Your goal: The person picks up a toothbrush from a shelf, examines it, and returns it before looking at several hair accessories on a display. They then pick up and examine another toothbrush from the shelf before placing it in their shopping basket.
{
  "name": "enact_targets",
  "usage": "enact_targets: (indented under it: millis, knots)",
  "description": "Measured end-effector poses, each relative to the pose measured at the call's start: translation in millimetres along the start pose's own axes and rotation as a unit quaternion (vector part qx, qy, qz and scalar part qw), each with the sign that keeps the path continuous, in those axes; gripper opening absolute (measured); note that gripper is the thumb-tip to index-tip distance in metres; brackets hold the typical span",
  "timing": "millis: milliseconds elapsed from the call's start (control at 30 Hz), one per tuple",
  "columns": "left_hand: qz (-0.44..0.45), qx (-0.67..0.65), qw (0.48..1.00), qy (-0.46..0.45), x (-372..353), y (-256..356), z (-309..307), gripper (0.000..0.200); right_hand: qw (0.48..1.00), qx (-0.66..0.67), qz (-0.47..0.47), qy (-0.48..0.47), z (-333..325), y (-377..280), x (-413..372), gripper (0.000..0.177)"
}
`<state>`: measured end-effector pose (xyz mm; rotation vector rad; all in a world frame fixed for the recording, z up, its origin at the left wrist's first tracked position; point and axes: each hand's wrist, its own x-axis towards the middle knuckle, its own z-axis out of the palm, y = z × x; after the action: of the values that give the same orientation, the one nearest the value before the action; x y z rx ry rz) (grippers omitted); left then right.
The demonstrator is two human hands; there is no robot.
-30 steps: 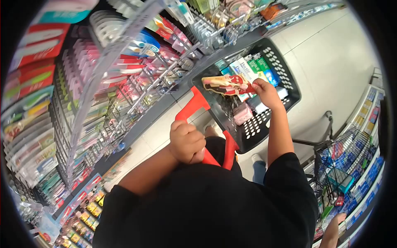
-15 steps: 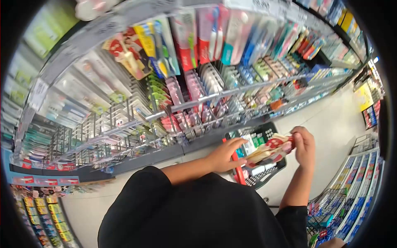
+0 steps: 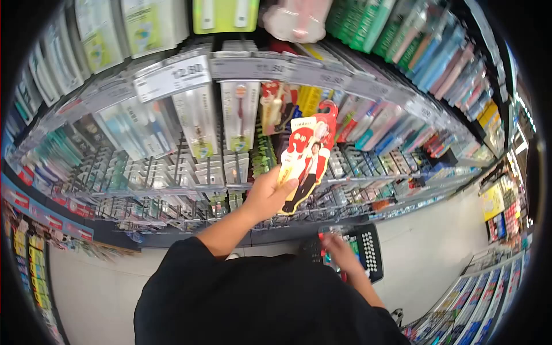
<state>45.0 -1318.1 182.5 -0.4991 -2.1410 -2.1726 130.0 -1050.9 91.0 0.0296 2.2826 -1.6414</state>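
Before the wire rack (image 3: 144, 178) of hanging toothbrush packs, the left hand (image 3: 265, 198) is lifted on an outstretched forearm. Its thumb and fingers pinch the lower edge of a flat, glossy red card pack (image 3: 305, 155), which rises toward 1 o'clock from the grip. At 5 o'clock the right hand (image 3: 338, 253) hangs over the black perforated basket (image 3: 371, 253), its grip too blurred to tell.

I am standing in front of a tall wire shelf rack (image 3: 172, 178) that is filling most of my view, crowded with hanging toothbrush packs (image 3: 198, 121). A strip of white price labels (image 3: 172, 77) is running along its upper rail. Pale, smooth floor (image 3: 443, 253) is showing below and to the right, where another aisle shelf (image 3: 483, 310) is lining the edge. Bright store light is falling evenly over everything.
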Motion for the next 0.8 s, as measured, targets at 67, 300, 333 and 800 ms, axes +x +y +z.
enact_targets:
  millis: [67, 300, 333, 800]
  knots:
    - [0.068, 0.029, 0.997, 0.033, 11, 17, -14, 0.031, 0.978, -0.194, 0.057, -0.052, 17, 64, -4, 0.041]
    - [0.123, 0.095, 0.986, 0.054, 32, 12, -35, 0.032, 0.941, -0.318, 0.103, -0.044, 43, 140, 24, 0.039]
    - [0.155, 0.116, 0.979, 0.067, 34, 10, -35, 0.033, 0.941, -0.32, 0.105, -0.04, 45, 141, 26, 0.039]
    - [0.136, -0.047, 0.985, 0.098, 64, -27, -34, 0.036, 0.933, -0.347, 0.096, 0.015, 60, 139, 62, 0.033]
